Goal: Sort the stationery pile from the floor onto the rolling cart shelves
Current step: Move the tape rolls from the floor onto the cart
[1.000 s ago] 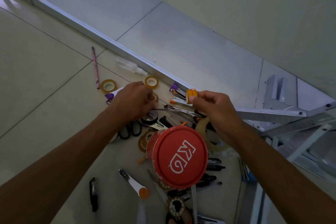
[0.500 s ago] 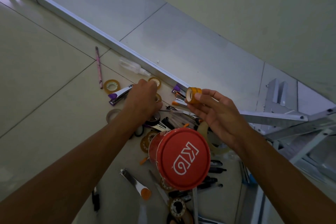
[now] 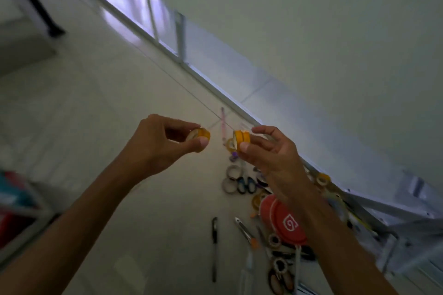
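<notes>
1. The left hand [image 3: 158, 143] pinches a small orange tape roll [image 3: 200, 134] between thumb and fingertips, up above the floor.
2. The right hand [image 3: 268, 151] pinches two stacked orange tape rolls [image 3: 242, 137] the same way, just beside the first roll, not touching.

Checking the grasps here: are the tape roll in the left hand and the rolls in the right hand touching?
Apart. The head view shows bare floor between the left hand's tape roll and the right hand's stacked rolls.

Left hand [image 3: 165, 143] and right hand [image 3: 266, 151] raised, each pinching between thumb and fingertips.
</notes>
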